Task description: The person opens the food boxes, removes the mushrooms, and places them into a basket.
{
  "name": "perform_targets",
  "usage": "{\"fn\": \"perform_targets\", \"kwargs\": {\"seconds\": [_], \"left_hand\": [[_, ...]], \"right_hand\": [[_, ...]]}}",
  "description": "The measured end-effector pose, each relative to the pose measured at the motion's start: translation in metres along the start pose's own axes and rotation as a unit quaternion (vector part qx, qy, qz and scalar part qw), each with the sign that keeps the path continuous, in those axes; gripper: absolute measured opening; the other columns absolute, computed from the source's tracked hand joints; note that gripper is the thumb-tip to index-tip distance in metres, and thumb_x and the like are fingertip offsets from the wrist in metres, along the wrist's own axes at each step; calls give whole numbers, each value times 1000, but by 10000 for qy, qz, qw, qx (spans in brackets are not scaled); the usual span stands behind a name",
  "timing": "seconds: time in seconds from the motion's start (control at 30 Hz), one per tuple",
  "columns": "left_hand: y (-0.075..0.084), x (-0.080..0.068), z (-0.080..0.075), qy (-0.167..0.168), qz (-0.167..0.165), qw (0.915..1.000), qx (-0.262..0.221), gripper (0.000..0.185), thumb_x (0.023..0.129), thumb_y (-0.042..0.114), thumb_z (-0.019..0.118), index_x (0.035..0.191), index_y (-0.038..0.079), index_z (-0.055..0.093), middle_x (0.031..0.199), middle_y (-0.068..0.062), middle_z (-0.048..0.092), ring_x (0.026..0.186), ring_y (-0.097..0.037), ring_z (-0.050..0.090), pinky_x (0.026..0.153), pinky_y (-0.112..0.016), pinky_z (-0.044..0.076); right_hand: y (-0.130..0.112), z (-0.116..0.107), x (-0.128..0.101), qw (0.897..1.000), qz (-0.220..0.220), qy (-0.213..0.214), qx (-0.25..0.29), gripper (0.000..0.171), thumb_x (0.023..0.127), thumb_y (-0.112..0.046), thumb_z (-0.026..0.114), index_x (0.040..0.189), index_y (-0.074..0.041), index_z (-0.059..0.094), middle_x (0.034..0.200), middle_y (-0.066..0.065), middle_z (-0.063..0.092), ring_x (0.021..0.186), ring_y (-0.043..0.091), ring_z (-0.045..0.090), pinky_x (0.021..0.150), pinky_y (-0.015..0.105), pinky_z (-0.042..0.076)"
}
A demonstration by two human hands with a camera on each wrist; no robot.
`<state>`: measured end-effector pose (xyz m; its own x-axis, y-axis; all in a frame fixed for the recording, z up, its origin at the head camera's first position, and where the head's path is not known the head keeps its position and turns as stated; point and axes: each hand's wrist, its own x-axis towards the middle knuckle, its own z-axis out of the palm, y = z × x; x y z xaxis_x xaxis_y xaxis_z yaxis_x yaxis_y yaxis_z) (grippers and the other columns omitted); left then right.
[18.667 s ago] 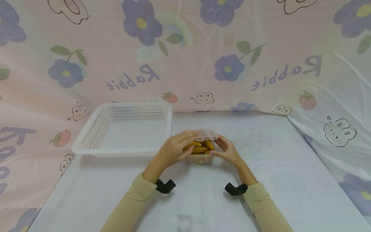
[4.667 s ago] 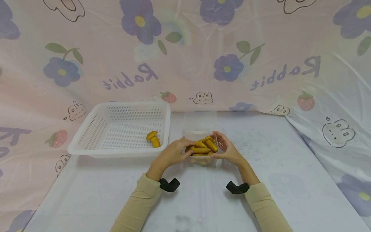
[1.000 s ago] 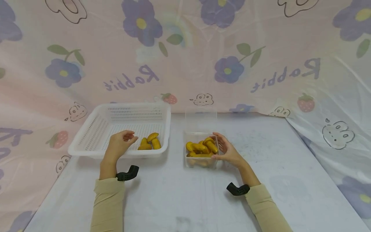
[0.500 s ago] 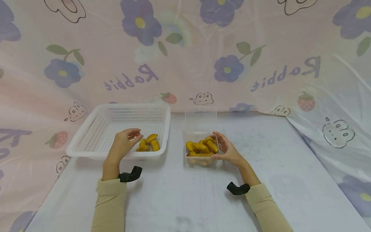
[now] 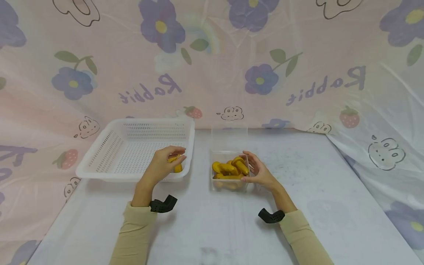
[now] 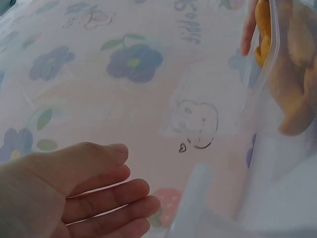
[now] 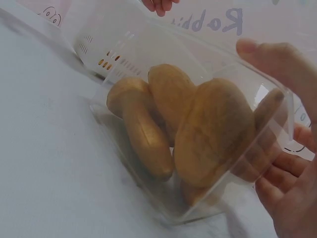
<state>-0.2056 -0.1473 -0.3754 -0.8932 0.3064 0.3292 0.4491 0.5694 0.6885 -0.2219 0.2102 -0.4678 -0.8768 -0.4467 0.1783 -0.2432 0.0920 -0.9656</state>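
Note:
My left hand point(image 5: 162, 163) hovers over the right part of the white perforated basket point(image 5: 99, 173), fingers loosely extended with nothing between them in the left wrist view. Beneath it lie yellow-brown mushrooms point(image 5: 178, 168), largely hidden by the hand. My right hand point(image 5: 260, 173) grips the right side of a clear plastic box point(image 5: 228, 180), thumb at the rim and fingers along the outer wall. Several more mushrooms point(image 7: 213, 131) fill the box, seen through its wall in the right wrist view. Its transparent lid point(image 5: 229, 138) stands raised at the back.
A white tabletop point(image 5: 205, 228) carries basket and box side by side, with a narrow gap between them. Behind hangs a printed curtain point(image 5: 212, 66) reaching down to the table's rear edge. Each wrist wears a black camera mount point(image 5: 163, 204).
The box lid was swung up, and mushrooms passed from box to basket: one lay there earlier, then two. Over the last second my left hand moved right above them. The right hand stayed put.

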Motion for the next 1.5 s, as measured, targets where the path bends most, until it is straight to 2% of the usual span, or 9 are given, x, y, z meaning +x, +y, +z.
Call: {"fn": "perform_targets", "kwargs": {"seconds": [0.13,0.3,0.53,0.7,0.97,1.13,1.23,1.37,1.5], "left_hand": [[9,3,9,-163,47,9998,-120,30,90,10,67,115,-4,65,114,-21,69,106,-34,67,94,-46,56],[17,7,22,-264,224,9994,-34,28,89,11,67,114,-2,66,113,-18,71,105,-31,69,94,-42,57],[27,13,41,-484,730,9961,90,26,90,13,67,111,-1,68,113,-15,72,104,-28,68,94,-38,57],[29,18,54,-528,1234,9908,160,23,89,9,67,109,-1,68,111,-16,72,103,-29,69,92,-37,58],[31,29,78,-1033,1630,9812,80,26,90,10,66,114,0,66,115,-16,71,108,-28,67,96,-36,56],[31,35,92,-1192,1918,9741,79,28,89,11,68,113,-2,66,113,-17,71,107,-28,68,95,-37,57],[30,40,100,-1252,2003,9715,178,29,87,10,69,114,-3,66,113,-17,71,107,-27,68,94,-37,57],[27,44,107,-1279,1930,9724,287,31,86,8,71,114,-2,66,114,-15,71,109,-26,67,95,-37,56],[25,46,112,-1316,1870,9734,147,30,85,6,71,113,-3,66,112,-18,71,107,-30,68,95,-42,56]], "right_hand": [[0,0,0,10000,-7,-3,-10,96,78,-12,79,150,3,16,155,29,25,148,46,15,118,65,14],[1,-1,0,10000,-47,-23,24,97,78,-11,79,150,4,16,155,29,25,148,45,15,118,62,14],[2,-2,-1,10000,-2,-5,78,97,78,-11,79,150,4,16,155,29,25,148,45,13,118,60,13],[3,-2,-2,10000,40,8,74,97,78,-10,79,151,3,15,155,28,25,148,45,14,119,59,13],[3,-2,-2,10000,76,4,45,96,79,-7,77,151,1,15,155,28,25,148,45,13,119,63,11],[4,-3,-1,9999,99,17,-88,94,80,-7,76,152,-1,15,156,27,23,148,46,13,119,64,12],[4,-3,-1,9999,56,7,-145,94,81,-8,76,152,0,15,156,28,23,148,48,12,117,66,13],[3,-2,-1,9999,55,10,-160,94,81,-8,76,152,0,15,156,28,24,148,48,13,117,66,13],[2,-1,0,9999,95,-3,-127,95,80,-10,77,152,-2,16,156,26,24,149,46,13,118,65,14]]}}
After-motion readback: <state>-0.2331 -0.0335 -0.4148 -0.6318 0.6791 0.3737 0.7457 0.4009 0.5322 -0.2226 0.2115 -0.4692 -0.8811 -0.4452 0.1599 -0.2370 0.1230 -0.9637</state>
